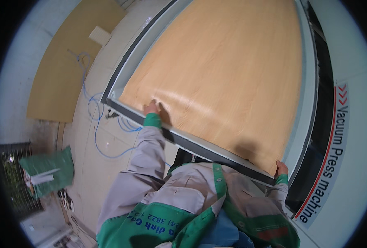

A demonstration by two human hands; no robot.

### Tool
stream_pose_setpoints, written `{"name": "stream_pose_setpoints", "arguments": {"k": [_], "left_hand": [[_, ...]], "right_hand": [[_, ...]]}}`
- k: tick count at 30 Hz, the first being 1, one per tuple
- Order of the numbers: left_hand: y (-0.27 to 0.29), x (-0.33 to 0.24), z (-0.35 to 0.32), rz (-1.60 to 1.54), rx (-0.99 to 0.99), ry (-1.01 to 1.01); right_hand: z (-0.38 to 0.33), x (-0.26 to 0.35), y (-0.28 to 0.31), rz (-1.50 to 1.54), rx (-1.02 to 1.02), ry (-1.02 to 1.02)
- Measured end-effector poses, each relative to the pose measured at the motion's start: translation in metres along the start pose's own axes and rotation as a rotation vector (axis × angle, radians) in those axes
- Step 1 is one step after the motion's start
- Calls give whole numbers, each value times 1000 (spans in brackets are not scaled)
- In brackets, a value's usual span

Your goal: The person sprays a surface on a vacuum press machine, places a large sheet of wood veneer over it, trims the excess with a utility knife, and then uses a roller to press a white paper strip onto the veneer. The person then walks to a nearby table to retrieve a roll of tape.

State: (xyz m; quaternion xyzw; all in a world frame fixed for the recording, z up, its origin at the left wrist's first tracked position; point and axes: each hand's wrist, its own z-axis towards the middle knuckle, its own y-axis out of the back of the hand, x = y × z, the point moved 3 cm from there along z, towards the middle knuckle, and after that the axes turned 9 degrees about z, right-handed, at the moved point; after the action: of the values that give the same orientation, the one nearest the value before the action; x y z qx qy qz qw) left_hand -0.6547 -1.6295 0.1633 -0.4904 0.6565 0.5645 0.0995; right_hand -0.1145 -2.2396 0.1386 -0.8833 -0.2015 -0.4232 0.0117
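Observation:
A large sheet with a light wood-grain finish (216, 70) lies in the shallow grey tray (311, 95) of a machine, its surface rippled along the near side. At the near left, my left hand (151, 108) reaches over the tray's dark-edged rim and pinches the sheet's near edge; the fingertips are partly hidden. My right hand (281, 168) is at the near right corner, its fingers closed on the sheet's edge there. Both arms wear grey sleeves with green cuffs.
The machine's white side panel (352, 136) with a red stripe runs along the right. Blue hose (96, 124) coils on the tiled floor at left. Beyond it a brown board (63, 70) leans by the wall. A green sack (51, 171) stands near a barred opening.

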Motion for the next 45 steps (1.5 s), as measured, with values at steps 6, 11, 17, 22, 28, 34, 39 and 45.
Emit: {"name": "stream_pose_setpoints", "arguments": {"k": [6,11,17,22,28,34,39,45], "left_hand": [[-24,4,-82,27,110,169],[-33,4,-98,27,127,-248],[7,-7,-68,267,21,-520],[45,-17,-50,616,43,-483],[48,-6,-75,783,-34,-619],[47,-11,-77,750,-7,-631],[48,-19,-84,883,13,-622],[31,-3,-59,1053,-85,-689]], "right_hand": [[-2,-3,4,50,58,-15],[-2,-4,5,-76,78,-12],[1,-15,12,-27,36,-35],[5,-18,11,68,110,31],[-5,-9,7,-31,44,125],[-14,-1,0,-199,-41,97],[-6,-4,-4,-323,-131,199],[3,-9,-8,-301,-188,184]]}}
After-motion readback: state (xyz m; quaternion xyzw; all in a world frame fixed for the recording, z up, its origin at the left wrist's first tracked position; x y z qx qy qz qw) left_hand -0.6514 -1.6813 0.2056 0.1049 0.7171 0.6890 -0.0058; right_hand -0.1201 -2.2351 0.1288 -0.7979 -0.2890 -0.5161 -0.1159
